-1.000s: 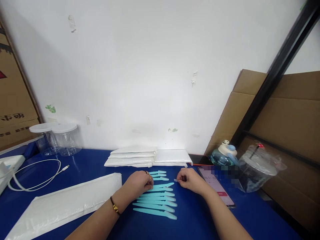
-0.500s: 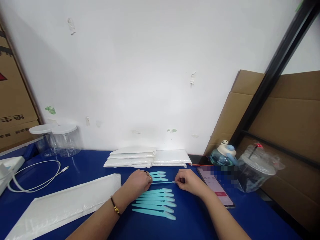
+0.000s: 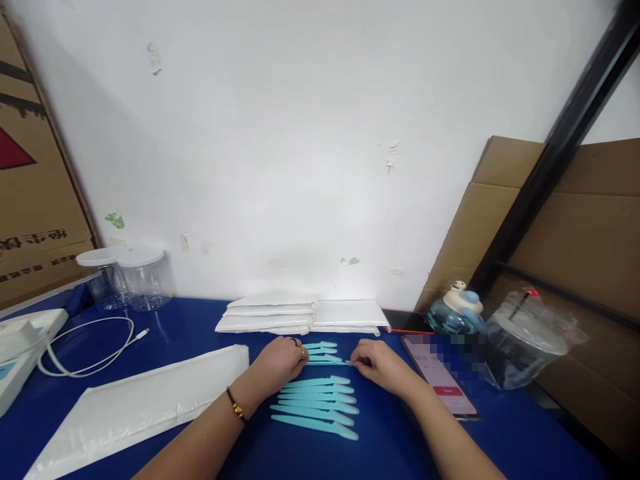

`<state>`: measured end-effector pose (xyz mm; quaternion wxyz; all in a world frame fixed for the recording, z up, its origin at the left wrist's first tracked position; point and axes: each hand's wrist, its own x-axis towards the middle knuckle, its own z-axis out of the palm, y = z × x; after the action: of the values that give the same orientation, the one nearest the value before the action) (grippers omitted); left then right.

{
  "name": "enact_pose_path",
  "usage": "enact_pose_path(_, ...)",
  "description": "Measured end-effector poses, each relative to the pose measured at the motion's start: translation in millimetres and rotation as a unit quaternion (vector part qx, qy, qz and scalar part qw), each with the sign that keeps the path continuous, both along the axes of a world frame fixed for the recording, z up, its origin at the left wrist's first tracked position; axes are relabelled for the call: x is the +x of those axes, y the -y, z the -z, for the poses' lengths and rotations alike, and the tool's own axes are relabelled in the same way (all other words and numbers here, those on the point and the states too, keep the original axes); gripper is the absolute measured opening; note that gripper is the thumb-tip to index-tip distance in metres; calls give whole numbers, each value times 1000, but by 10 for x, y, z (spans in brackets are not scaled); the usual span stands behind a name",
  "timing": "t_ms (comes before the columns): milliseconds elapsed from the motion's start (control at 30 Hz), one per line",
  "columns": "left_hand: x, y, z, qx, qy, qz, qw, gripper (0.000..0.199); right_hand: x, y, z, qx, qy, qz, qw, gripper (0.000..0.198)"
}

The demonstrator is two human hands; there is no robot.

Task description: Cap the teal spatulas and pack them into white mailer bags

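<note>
Several turquoise eyebrow razors (image 3: 315, 425) lie side by side on the blue table, their blade ends pointing right. My left hand (image 3: 280, 359) is closed on the handle end of one eyebrow razor (image 3: 327, 363) in the upper part of the row. At that razor's other end, my right hand (image 3: 376, 362) pinches its pale, see-through tip between thumb and finger. More razors (image 3: 325, 345) lie just beyond it, their handle ends partly hidden by my left hand.
White padded mailers (image 3: 273, 319) are stacked against the wall. One large padded mailer (image 3: 145, 403) lies left of my arm. A phone (image 3: 440, 380), a bagged cup (image 3: 525, 340) and a blue glass ornament (image 3: 455, 310) stand right; clear jars (image 3: 145, 283) and a white cable (image 3: 90, 323) sit left.
The view has shifted slightly, so everything appears a little further right. Both hands keep their grip on the same razor, which now looks slightly closer to the one beyond it.
</note>
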<state>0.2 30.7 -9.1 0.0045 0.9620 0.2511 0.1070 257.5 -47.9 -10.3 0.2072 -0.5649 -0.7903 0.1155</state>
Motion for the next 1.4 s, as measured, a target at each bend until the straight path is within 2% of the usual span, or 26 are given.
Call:
enact_pose_path(333, 54, 54, -28, -25, -11, -5, 1000, 23, -205, 32, -37, -7, -11, -15, 1000, 20)
enact_pose_path(433, 20, 78, -64, -55, 43, -28, 997, 18, -227, 70, -103, -3, -33, -1, 999, 18)
enact_pose_path(467, -1, 89, -73, -63, 70, -40, 995, 22, -236, 81, -121, 2, -43, 5, 999, 25)
enact_pose_path(500, -24, 101, -76, -72, 90, -49, 992, 34, -250, 89, -131, 4, -49, 10, 999, 40)
enact_pose_path(567, -71, 125, -62, -100, 92, -53, 989, 71, -299, 86, -123, -20, -45, 6, 999, 80)
enact_pose_path(633, -108, 145, -30, -133, 49, -40, 989, 102, -369, 61, -77, -77, -27, -15, 997, 110)
enact_pose_path(700, -129, 160, -4, -152, 12, -28, 988, 118, -442, 29, -17, -131, -6, -43, 990, 122)
enact_pose_path(833, -136, 193, -29, -155, -16, -36, 987, 116, -533, 35, 64, -161, 23, -70, 984, 127)
enact_pose_path(900, -128, 230, -64, -152, -25, -40, 987, 106, -553, 92, 70, -159, 29, -69, 984, 122)
enact_pose_path(967, -109, 286, -90, -142, -30, -39, 989, 87, -576, 175, 57, -143, 31, -72, 987, 106)
enact_pose_path(1067, -49, 397, -101, -102, -38, -40, 993, 48, -650, 311, 18, -76, 45, -75, 993, 73)
enact_pose_path(1133, 10, 473, -100, -71, -52, -53, 995, 33, -723, 387, -9, -20, 69, -61, 996, 55)
enact_pose_path(1267, 144, 592, -92, -47, -87, -48, 994, 28, -851, 443, -29, 33, 147, -27, 988, 32)
enact_pose_path(1400, 245, 655, -49, -70, -70, -57, 993, 22, -918, 380, -8, 28, 231, -4, 972, 29)
